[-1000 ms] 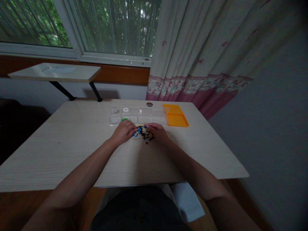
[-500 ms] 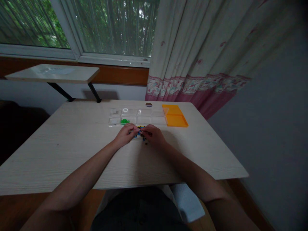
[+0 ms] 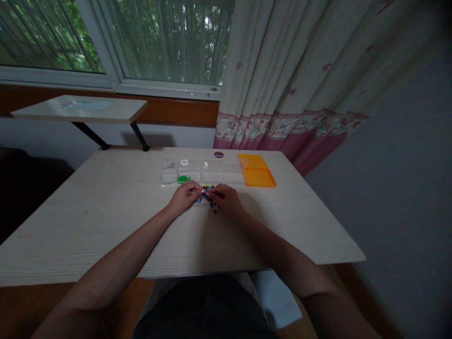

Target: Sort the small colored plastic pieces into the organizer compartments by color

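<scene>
Over a loose pile of small black, blue and yellow pieces (image 3: 211, 204) my two hands meet, fingertips nearly touching. My left hand (image 3: 184, 197) is closed in a pinch, thumb and forefinger together at the pile's left side. Opposite it, my right hand (image 3: 226, 197) also pinches; anything between its fingertips is too small to name. Just beyond the hands lies a clear plastic compartment tray (image 3: 212, 177). Small green pieces (image 3: 183, 179) are heaped in one of its near compartments, toward the left.
An orange plastic case (image 3: 259, 171) lies at the tray's right end. A round brown sticker or disc (image 3: 219, 154) is near the back edge of the pale wooden table (image 3: 116, 221). A raised shelf (image 3: 84, 109) on black legs stands at the back left. A curtain (image 3: 268, 94) hangs behind.
Both hands stay pinched above the pile with only slight finger movement. A few more dark pieces show beside my right hand. The tray and case have not moved.
</scene>
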Available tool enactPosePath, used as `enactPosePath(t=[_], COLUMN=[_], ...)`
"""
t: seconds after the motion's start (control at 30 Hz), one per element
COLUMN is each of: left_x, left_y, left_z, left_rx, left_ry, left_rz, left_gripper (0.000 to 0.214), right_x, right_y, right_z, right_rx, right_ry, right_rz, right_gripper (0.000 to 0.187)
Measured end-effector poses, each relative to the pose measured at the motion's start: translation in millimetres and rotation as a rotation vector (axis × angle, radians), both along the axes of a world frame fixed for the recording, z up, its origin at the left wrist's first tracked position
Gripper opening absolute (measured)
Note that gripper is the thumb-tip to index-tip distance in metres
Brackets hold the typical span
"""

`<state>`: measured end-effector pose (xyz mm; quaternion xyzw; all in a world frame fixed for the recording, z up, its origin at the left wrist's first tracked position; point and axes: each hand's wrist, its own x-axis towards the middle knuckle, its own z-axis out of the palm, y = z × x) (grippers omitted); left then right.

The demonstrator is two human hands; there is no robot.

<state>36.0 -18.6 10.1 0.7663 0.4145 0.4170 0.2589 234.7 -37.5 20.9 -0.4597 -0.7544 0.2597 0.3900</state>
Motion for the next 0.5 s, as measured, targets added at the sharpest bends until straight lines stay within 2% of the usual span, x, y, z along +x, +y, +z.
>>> enactPosePath(t=[0.2,0.5], left_x=[-0.9,-0.4], left_y=[-1.8,-2.1], left_z=[2.3,1.4], left_rx=[0.080,0.132], left_ry=[0.045,0.090], left_rz=[0.034,-0.008], left_gripper=[0.026,0.027], right_x=[-2.3,2.3], right_y=[-1.9,2.5], right_z=[0.2,-0.2], right_rx=[-0.040,-0.019], right_ry=[0.050,0.030], right_rz=[-0.019,0.039], right_gripper=[0.021,0.023])
